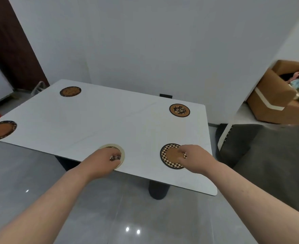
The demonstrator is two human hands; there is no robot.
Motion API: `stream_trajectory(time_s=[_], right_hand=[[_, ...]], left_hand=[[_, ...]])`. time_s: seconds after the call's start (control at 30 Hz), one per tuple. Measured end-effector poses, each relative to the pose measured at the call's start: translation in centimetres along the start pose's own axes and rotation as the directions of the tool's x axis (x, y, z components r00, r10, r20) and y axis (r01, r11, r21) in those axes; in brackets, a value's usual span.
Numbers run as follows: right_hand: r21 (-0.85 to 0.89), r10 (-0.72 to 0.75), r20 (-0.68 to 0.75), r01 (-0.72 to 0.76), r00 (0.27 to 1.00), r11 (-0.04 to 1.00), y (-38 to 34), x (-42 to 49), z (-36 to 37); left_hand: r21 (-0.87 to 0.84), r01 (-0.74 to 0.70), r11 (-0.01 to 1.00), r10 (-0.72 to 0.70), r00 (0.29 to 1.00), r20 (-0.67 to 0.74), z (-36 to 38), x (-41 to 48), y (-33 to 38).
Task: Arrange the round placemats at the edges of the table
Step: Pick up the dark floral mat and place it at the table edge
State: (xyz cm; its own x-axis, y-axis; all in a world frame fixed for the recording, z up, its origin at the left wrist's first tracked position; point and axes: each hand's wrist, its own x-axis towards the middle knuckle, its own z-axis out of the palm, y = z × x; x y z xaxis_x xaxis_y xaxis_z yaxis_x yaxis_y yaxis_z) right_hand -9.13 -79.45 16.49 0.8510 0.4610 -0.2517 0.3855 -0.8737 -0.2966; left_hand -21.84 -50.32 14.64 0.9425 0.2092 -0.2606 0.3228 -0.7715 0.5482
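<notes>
Fingers point(116, 156) of both hands press down on the cream-rimmed placemat point(121, 150) and checkered placemat point(168, 162) at lower centre; a careless push could slide either off the table point(110, 117) edge.

Looks like a home dining room: white marble-look table point(110, 120) set with round placemats point(179, 110), plain white walls, glossy grey tiled floor point(30, 173), dark wooden door point(9, 41) far left, cardboard box point(275, 95) stuffed with clothes at right.
</notes>
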Motion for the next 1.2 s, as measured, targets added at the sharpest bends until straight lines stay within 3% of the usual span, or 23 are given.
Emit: stream_trajectory(time_s=[0.5, 0.77, 1.2], right_hand=[[-0.045, -0.112, -0.012, 0.112, 0.994, 0.993, -7.3, -0.3, 0.6], [-0.144, -0.098, 0.041, 0.103, 0.994, 0.984, -12.0, 4.7, 3.8], [-0.080, 0.050, 0.103, -0.042, 0.993, 0.996, -17.9, 11.2, 8.8]], left_hand=[[0.089, 0.086, 0.992, -0.079, 0.994, -0.080, -5.3, -4.8, -5.5], [0.155, 0.029, 0.988, -0.032, 0.999, 0.020, -7.5, 0.9, -11.5], [0.257, -0.084, 0.963, 0.015, 0.966, 0.259, -9.0, 9.7, -20.5]])
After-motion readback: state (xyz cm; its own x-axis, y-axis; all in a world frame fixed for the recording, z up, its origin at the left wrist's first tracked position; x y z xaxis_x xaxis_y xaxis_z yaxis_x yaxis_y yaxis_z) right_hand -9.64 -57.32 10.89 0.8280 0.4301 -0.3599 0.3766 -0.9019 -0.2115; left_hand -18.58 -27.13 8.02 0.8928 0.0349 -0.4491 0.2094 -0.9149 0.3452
